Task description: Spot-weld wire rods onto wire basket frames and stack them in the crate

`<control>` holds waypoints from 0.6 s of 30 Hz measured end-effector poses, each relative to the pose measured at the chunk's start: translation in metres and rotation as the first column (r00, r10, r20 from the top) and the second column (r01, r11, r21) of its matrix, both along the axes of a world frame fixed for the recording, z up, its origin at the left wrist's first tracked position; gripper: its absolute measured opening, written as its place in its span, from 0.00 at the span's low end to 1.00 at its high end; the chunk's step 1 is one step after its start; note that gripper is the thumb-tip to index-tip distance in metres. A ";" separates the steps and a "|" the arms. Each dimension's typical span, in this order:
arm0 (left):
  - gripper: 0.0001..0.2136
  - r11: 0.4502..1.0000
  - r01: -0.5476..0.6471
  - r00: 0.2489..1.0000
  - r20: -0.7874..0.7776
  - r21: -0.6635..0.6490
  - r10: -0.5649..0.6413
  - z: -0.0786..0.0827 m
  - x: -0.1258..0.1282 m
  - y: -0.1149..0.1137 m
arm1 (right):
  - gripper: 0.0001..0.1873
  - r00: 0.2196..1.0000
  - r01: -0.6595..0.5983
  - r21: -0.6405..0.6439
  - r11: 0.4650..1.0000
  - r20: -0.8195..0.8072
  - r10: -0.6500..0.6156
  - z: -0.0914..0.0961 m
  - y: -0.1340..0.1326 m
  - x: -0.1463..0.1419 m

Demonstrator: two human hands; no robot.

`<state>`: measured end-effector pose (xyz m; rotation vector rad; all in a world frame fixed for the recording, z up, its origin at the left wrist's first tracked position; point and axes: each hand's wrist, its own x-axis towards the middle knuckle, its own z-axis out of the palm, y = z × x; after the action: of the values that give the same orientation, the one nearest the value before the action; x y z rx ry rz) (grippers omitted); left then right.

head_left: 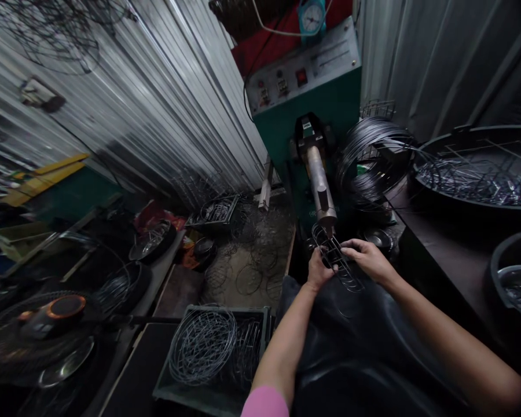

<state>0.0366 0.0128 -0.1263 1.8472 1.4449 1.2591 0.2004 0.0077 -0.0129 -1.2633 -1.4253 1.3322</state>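
left hand (319, 270) + right hand (369, 259) grip wire frame (336, 258) | frame under machine arm (320, 188), possibly touching | wire coils (369, 159) beside

1. I am reaching both bare arms forward and slightly inward, so the hands are meeting close together ahead of me.
2. My left hand (319, 269) is curling its fingers closed in a tight grip, knuckles turned up.
3. My right hand (367, 259) is lying palm down, fingers bent and pointing toward the left hand, pinching.
4. A pink sleeve is covering my left upper arm; the right forearm is bare.
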 end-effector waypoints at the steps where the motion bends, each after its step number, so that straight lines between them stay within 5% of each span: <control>1: 0.26 1.000 0.003 1.000 -0.001 0.006 -0.003 0.001 0.001 0.000 | 0.17 1.000 0.006 -0.001 1.000 0.005 -0.006 0.000 0.001 0.000; 10: 0.27 0.998 -0.011 0.994 -0.107 0.066 0.018 0.009 -0.003 -0.007 | 0.21 0.989 -0.014 0.068 0.998 0.148 0.004 0.011 -0.022 0.026; 15: 0.25 0.985 -0.054 0.970 -0.226 0.163 0.091 0.011 -0.013 -0.018 | 0.16 0.874 0.257 -0.027 0.966 0.433 -0.220 -0.024 -0.113 0.105; 18: 0.25 0.976 -0.073 0.944 -0.300 0.207 0.135 0.009 -0.017 -0.022 | 0.16 0.700 0.550 -0.094 0.830 0.594 -0.396 -0.064 -0.190 0.167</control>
<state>0.0192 -0.0096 -0.1170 2.2079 1.6529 1.2349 0.3671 -0.1823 -0.0769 -2.1696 -1.1540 0.8306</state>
